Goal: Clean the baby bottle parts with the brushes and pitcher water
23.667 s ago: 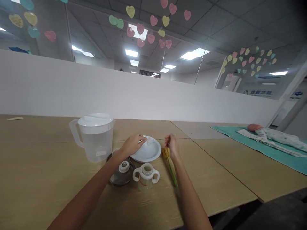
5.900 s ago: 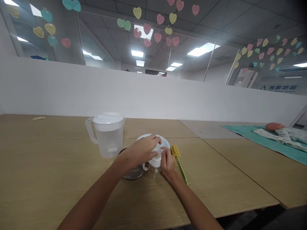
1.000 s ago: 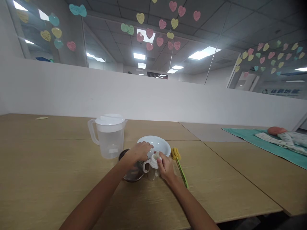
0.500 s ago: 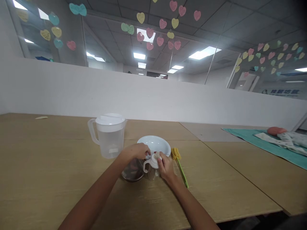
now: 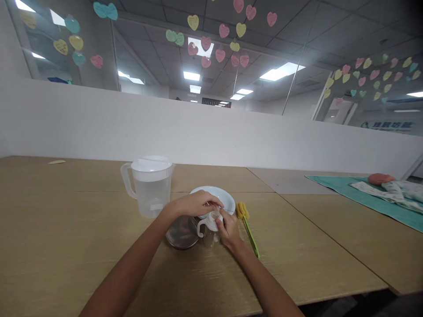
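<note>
A clear baby bottle (image 5: 210, 237) with a white collar and a white side handle stands upright near the middle of the table. My right hand (image 5: 229, 231) grips its collar from the right. My left hand (image 5: 198, 204) reaches over the top, with its fingers closed at the clear nipple (image 5: 216, 213); the fingertips partly hide it. Under my left wrist lies a round metal dish (image 5: 183, 235), partly covered by the forearm. Just behind the bottle sits a white bowl (image 5: 228, 199), its front hidden by my hands.
A lidded translucent pitcher (image 5: 153, 193) stands left of the bowl. To the right lies a yellow sponge brush (image 5: 243, 211) with a green handle. Farther right, a teal cloth (image 5: 350, 189) carries white fabric and a reddish item (image 5: 380, 178). A low white wall (image 5: 205, 136) bounds the table's back.
My left hand has moved right, from beside the bottle to over its top, and its fingers now meet the nipple. My right hand keeps its grip on the collar.
</note>
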A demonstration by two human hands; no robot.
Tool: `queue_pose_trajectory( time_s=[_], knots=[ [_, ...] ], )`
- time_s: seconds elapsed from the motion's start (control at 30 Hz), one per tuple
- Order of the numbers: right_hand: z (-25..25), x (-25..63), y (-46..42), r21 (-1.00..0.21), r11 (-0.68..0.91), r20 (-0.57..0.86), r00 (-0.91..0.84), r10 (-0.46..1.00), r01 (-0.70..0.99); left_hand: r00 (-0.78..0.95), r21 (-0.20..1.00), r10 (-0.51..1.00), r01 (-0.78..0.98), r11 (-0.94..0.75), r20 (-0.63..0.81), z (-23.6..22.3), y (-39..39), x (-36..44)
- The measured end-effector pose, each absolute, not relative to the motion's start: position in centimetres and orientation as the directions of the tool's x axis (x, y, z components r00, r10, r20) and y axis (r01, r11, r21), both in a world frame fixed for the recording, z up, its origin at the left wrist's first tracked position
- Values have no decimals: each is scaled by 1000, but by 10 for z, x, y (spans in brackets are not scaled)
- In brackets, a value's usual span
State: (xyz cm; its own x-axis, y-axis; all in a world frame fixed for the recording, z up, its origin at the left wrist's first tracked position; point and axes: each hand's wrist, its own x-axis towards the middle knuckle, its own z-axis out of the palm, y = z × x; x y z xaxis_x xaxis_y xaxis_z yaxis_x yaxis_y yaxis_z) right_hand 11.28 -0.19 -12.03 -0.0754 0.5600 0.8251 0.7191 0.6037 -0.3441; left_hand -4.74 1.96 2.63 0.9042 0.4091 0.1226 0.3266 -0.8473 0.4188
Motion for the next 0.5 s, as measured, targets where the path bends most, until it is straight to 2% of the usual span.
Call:
queue_pose_trajectory(
  time_s=[0.1, 0.27, 0.5],
  knots=[
    [-122, 114, 0, -330, 583, 824, -75, 562, 742, 913, 448, 396, 316, -837, 95, 26, 21, -49],
    [-122, 114, 1, -301, 554, 841, -58, 539, 776, 888, 441, 439, 342, -830, 138, 17, 24, -45],
    [-118, 109, -4, -363, 597, 838, -28, 544, 715, 860, 373, 483, 399, -838, 165, 18, 21, -40]
  ],
)
